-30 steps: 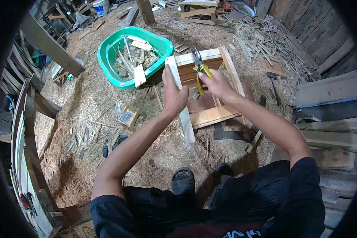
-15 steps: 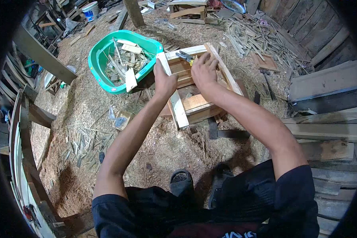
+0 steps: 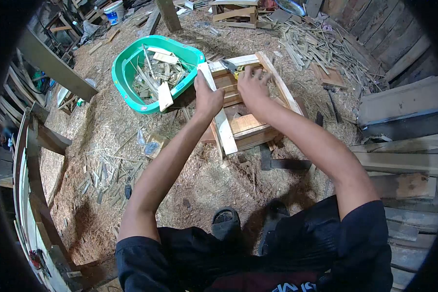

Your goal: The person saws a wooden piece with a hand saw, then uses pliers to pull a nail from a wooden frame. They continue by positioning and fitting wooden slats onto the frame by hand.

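A rectangular wooden frame (image 3: pixel 225 132), box-like with slats inside, stands before me over the shavings. My left hand (image 3: pixel 208 100) is closed around its pale left rail, thumb on the inner side. Over the frame's far part, my right hand (image 3: pixel 254 90) grips a pair of pliers (image 3: pixel 228 65) with yellow handles. Their dark jaws point left toward the far rail, overlapping it in this view. The fingers partly cover the handles.
A green plastic tub (image 3: pixel 126 96) full of wood scraps sits just beyond the frame on the left. Offcuts (image 3: pixel 309 51) are heaped at the far right. A wooden post (image 3: pixel 58 68) rises at left, and stacked boards (image 3: pixel 399 163) line the right side.
The pliers have turned slightly, their jaws now angled more toward the far left corner of the frame. My left hand keeps its hold on the rail. The whole view has shifted a little.
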Motion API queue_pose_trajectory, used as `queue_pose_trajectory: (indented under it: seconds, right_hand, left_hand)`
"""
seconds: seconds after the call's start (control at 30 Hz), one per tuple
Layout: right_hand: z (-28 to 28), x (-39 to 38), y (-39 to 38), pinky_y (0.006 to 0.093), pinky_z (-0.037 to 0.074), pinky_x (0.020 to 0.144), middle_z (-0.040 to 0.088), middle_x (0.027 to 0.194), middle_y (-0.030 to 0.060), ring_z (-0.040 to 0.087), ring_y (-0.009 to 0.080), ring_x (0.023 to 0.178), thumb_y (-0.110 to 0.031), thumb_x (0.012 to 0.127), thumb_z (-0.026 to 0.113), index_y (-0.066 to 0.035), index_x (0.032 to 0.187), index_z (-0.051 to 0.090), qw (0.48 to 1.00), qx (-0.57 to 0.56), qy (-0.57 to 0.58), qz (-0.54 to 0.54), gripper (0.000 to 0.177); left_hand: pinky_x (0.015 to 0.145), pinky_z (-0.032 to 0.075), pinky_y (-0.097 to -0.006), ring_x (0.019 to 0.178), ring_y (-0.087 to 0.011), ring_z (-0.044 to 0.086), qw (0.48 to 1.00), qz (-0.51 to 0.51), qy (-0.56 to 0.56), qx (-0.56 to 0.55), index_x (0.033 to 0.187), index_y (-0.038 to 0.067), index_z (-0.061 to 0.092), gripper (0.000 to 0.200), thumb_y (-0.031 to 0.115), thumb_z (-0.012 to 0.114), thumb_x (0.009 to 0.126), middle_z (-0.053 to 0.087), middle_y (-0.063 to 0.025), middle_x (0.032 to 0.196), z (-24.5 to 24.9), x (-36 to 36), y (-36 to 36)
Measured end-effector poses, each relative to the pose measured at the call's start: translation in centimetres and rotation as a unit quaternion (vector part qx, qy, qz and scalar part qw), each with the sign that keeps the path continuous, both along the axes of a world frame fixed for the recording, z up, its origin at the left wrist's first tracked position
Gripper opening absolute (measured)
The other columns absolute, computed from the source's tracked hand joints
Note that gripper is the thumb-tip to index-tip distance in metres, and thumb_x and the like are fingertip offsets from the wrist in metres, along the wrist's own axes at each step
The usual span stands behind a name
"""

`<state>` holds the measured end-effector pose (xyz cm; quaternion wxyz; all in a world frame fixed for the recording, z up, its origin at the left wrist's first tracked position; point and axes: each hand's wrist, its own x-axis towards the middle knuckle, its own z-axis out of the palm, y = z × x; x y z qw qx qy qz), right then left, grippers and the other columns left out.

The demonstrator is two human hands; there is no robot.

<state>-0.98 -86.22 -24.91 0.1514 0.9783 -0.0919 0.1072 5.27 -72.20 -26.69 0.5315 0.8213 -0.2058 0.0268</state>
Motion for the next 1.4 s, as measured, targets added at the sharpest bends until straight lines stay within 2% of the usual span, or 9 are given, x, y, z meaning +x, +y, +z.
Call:
queue_pose_trajectory:
  seconds: [0.17, 0.47, 0.57, 0.67, 0.87, 1.0, 1.03, 1.1, 1.4]
  right_hand:
    - [0.6, 0.6, 0.9, 0.0666, 0.047, 0.084, 0.054, 0.112, 0.0194, 0.058, 0.0453, 0.106, -0.015, 0.089, 0.057, 0.002, 0.112, 0.061, 0.992, 0.119, 0.012, -0.041, 0.029]
    - [1.5, 1.1, -2.7, 0.0451, 0.054, 0.082, 0.065, 0.093, 0.0337, 0.065, 0.0444, 0.09, -0.02, 0.079, 0.063, 0.008, 0.093, 0.067, 0.942, 0.325, 0.068, 0.056, 0.032]
    - [2.2, 0.7, -3.1, 0.0415, 0.055, 0.074, 0.068, 0.089, 0.0254, 0.067, 0.038, 0.086, -0.02, 0.08, 0.063, 0.006, 0.089, 0.066, 0.924, 0.365, 0.096, 0.061, 0.028]
    - [0.9, 0.7, -3.3, 0.0341, 0.053, 0.065, 0.067, 0.084, 0.0113, 0.066, 0.0229, 0.072, -0.016, 0.084, 0.061, -0.001, 0.088, 0.064, 0.767, 0.633, 0.11, 0.014, 0.016]
    - [7.0, 0.0, -1.2, 0.0316, 0.055, 0.062, 0.063, 0.095, 0.006, 0.064, 0.016, 0.077, -0.02, 0.091, 0.062, -0.005, 0.105, 0.058, 0.473, 0.872, 0.063, 0.112, 0.021]
    - [6.8, 0.5, -2.1, 0.0335, 0.054, 0.069, 0.066, 0.099, 0.0075, 0.064, 0.016, 0.086, -0.028, 0.094, 0.06, -0.005, 0.107, 0.06, 0.668, 0.744, -0.016, 0.013, 0.027]
    - [6.6, -0.2, -2.4, 0.0392, 0.053, 0.071, 0.068, 0.095, 0.0138, 0.067, 0.0245, 0.084, -0.03, 0.094, 0.058, 0.001, 0.104, 0.062, 0.782, 0.623, -0.036, -0.01, 0.033]
    - [5.1, -0.3, -2.6, 0.0433, 0.051, 0.078, 0.068, 0.092, 0.0193, 0.066, 0.0336, 0.089, -0.031, 0.093, 0.058, 0.006, 0.099, 0.063, 0.841, 0.538, -0.026, -0.057, 0.038]
    - [3.2, -0.8, -2.0, 0.052, 0.048, 0.09, 0.06, 0.114, 0.0329, 0.061, 0.0429, 0.106, -0.017, 0.09, 0.056, 0.009, 0.111, 0.061, 0.896, 0.422, 0.033, -0.13, 0.033]
  left_hand:
    - [0.115, 0.025, -0.0397, 0.134, -0.0422, 0.032, 1.0, -0.009, -0.013, -0.012, 0.145, -0.013, 0.012, 0.092, 0.002, 0.061, 0.07, 0.031, -0.0314, 0.14, -0.8, 0.7, 0.0]
    - [0.114, 0.025, -0.0393, 0.134, -0.0417, 0.031, 1.0, 0.015, -0.003, 0.011, 0.146, -0.012, 0.008, 0.091, 0.002, 0.059, 0.072, 0.026, -0.0307, 0.142, -0.1, -0.2, -0.4]
    - [0.114, 0.026, -0.0389, 0.133, -0.042, 0.032, 1.0, 0.021, 0.0, 0.012, 0.146, -0.012, 0.008, 0.089, 0.002, 0.058, 0.073, 0.025, -0.0318, 0.142, 0.4, -1.3, -0.2]
    - [0.113, 0.026, -0.039, 0.132, -0.0425, 0.032, 0.999, 0.021, -0.018, 0.019, 0.146, -0.012, 0.008, 0.088, 0.003, 0.057, 0.075, 0.024, -0.0324, 0.141, -0.3, -1.3, 0.0]
    - [0.115, 0.024, -0.0397, 0.135, -0.0438, 0.029, 1.0, -0.006, 0.027, 0.014, 0.147, -0.012, 0.007, 0.091, 0.005, 0.058, 0.074, 0.023, -0.0332, 0.143, 0.7, 0.6, -0.4]
    - [0.116, 0.023, -0.0397, 0.136, -0.0433, 0.028, 0.999, 0.021, 0.023, 0.026, 0.147, -0.011, 0.007, 0.094, 0.005, 0.06, 0.071, 0.024, -0.033, 0.143, 0.1, 0.1, -0.4]
    - [0.116, 0.022, -0.0394, 0.137, -0.0446, 0.026, 0.999, 0.016, 0.028, 0.027, 0.147, -0.011, 0.004, 0.094, 0.005, 0.059, 0.072, 0.02, -0.0343, 0.144, 0.2, 0.2, -0.3]
    - [0.116, 0.022, -0.039, 0.137, -0.0459, 0.025, 0.999, 0.011, 0.033, 0.029, 0.147, -0.011, 0.003, 0.094, 0.005, 0.057, 0.072, 0.015, -0.0358, 0.146, 0.3, 0.3, -0.4]
    - [0.113, 0.025, -0.0379, 0.131, -0.044, 0.032, 0.999, 0.004, 0.013, 0.043, 0.145, -0.013, 0.003, 0.094, 0.005, 0.06, 0.073, 0.022, -0.0335, 0.142, 0.9, -0.3, -0.3]
